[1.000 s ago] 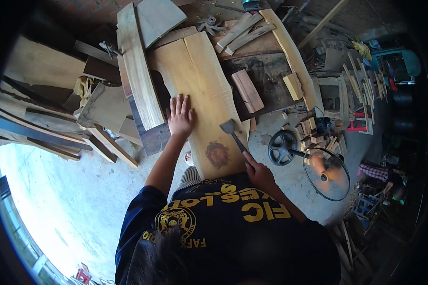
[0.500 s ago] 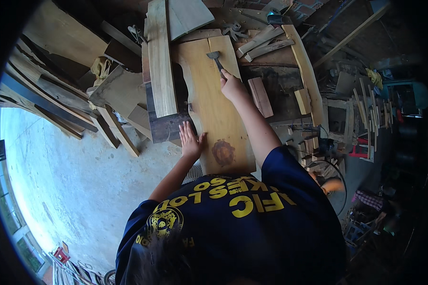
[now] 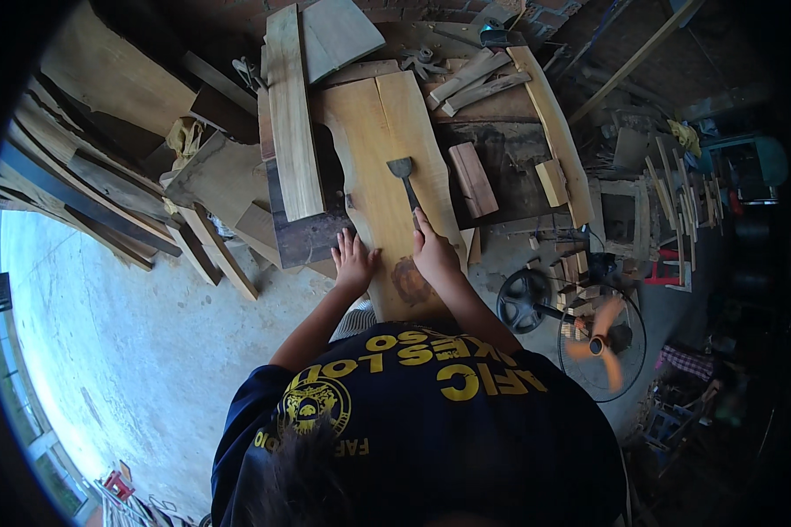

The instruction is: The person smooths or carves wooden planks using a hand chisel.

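Note:
A pale yellow live-edge board (image 3: 382, 123) runs away from my body, with a dark round knot (image 3: 411, 279) near its closest end. My left hand (image 3: 353, 263) lies spread on the board's left edge, fingers apart. In my right hand (image 3: 435, 253) is the dark handle of a scraper, whose wide flat metal blade (image 3: 401, 165) rests over the middle of the board. A long greyish plank (image 3: 290, 114) lies along the board's left, and a short pinkish block (image 3: 473, 180) is at its right.
Loose offcuts (image 3: 466, 79) and a curved plank (image 3: 545, 123) occupy the back and right. Stacked boards (image 3: 105, 193) lean at the left over the concrete floor (image 3: 114, 351). A fan with orange blades (image 3: 599, 344) stands at the lower right, near sticks (image 3: 668, 202).
The scraper in my right hand moved forward toward the board's far end, then back toward me to its middle. My left hand now sits nearer my body on the board than one second ago.

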Demonstrator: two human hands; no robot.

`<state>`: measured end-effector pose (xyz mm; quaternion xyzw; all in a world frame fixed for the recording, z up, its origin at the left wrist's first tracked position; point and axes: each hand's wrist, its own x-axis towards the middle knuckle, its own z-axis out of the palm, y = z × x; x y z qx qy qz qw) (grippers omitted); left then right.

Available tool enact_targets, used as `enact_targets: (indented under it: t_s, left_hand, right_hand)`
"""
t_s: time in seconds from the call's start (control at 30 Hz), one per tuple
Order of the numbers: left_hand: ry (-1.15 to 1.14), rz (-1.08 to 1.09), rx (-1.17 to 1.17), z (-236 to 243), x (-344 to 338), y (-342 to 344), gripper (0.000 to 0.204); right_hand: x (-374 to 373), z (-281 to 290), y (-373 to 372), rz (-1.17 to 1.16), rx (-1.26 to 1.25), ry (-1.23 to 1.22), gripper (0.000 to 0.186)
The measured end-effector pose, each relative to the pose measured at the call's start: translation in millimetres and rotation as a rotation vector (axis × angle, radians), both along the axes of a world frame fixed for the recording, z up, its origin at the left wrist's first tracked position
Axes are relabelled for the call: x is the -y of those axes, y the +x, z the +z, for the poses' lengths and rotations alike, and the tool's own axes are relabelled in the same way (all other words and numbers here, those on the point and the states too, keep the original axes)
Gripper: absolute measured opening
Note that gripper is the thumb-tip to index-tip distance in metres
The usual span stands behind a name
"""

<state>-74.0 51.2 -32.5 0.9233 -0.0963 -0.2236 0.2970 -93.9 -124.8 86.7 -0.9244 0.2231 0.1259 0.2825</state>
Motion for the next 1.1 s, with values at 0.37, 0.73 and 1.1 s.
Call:
enact_targets:
  t_s: [0.37, 0.73, 1.1]
  left_hand:
    - [-0.07, -0.027, -0.005, -1, -6, -1, 0.071]
    - [-0.075, -0.018, -0.004, -1, -5, -2, 0.071]
    - [-0.089, -0.004, -0.025, 5, -3, -1, 0.072]
  right_hand:
    - [23, -20, 199, 0.045, 0.094, -0.071, 0.046]
    - [9, -15, 186, 0.048, 0.013, -0.039, 0.049]
    - [16, -36, 225, 0.088, 0.117, -0.029, 0.049]
